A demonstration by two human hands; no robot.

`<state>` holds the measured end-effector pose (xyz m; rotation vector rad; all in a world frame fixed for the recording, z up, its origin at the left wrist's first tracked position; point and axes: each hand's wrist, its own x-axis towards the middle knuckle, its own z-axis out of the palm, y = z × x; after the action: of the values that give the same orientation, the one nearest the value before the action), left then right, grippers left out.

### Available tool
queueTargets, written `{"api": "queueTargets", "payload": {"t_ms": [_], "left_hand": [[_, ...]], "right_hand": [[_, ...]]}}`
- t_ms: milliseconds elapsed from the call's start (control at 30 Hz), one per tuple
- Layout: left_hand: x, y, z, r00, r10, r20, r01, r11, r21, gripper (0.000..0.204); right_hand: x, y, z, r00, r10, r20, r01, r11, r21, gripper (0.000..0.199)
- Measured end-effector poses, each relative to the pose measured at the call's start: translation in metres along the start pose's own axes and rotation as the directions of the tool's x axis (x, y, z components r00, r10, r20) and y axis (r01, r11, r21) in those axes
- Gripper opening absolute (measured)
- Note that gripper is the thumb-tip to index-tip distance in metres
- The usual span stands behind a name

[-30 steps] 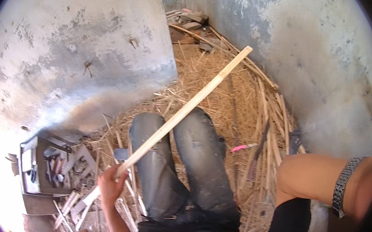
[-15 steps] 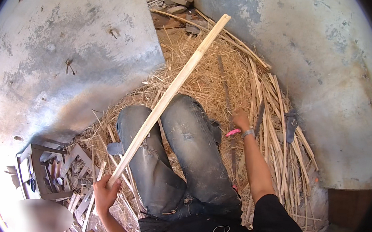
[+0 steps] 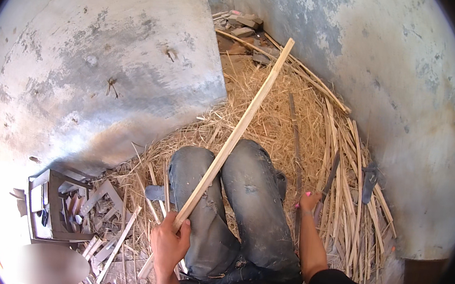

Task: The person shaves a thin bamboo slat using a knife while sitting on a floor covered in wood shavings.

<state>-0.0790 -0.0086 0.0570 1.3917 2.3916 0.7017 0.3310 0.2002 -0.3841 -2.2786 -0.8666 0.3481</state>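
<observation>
- The peeling wall (image 3: 404, 98) stands close on the right, so I'd worry that a wide swing knocks the long strip's far end against it
- The straw-like litter (image 3: 273, 119) covers the floor thickly, and a small tool set down in it could easily get lost
- The person's legs, in worn jeans (image 3: 254, 209), sit right under the work; a slipping edge could catch a knee
- The pale wooden strip (image 3: 236, 134) slants up over the left thigh, its far end above the litter; gripped so near its lower end, it could tip or twist
- The left hand (image 3: 170, 242) wraps round that strip, where splinters could bite bare skin
- The right hand (image 3: 310, 201) is curled round a small pink item (image 3: 308, 193), mostly hidden; if it's sharp, a careless reach across could nick the other hand
</observation>
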Motion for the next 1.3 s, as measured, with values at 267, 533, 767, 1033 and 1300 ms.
{"api": "queueTargets", "payload": {"t_ms": [267,533,767,1033,1300], "left_hand": [[-0.018,-0.027,-0.022,1.0,0.018,-0.007,-0.018,0.999,-0.05,0.03],[-0.022,-0.044,-0.01,0.985,-0.008,0.174,0.063,0.948,-0.312,0.029],[-0.002,0.0,0.02,0.885,0.058,0.462,0.326,0.632,-0.704,0.03],[0.026,0.038,0.066,0.853,0.187,0.488,0.255,0.667,-0.7,0.029],[0.02,0.026,0.072,0.909,0.199,0.366,0.041,0.831,-0.555,0.03]], "right_hand": [[-0.062,-0.065,-0.084,0.84,0.203,0.503,-0.498,0.654,0.569,0.011],[-0.054,-0.205,-0.213,0.819,-0.274,0.505,-0.191,0.699,0.689,0.04],[-0.165,-0.344,-0.279,0.248,-0.829,0.501,0.598,0.537,0.594,0.045],[-0.172,-0.341,-0.262,0.035,-0.82,0.571,0.919,0.251,0.304,0.055],[-0.11,-0.365,-0.219,0.187,-0.789,0.585,0.932,0.331,0.148,0.059]]}}
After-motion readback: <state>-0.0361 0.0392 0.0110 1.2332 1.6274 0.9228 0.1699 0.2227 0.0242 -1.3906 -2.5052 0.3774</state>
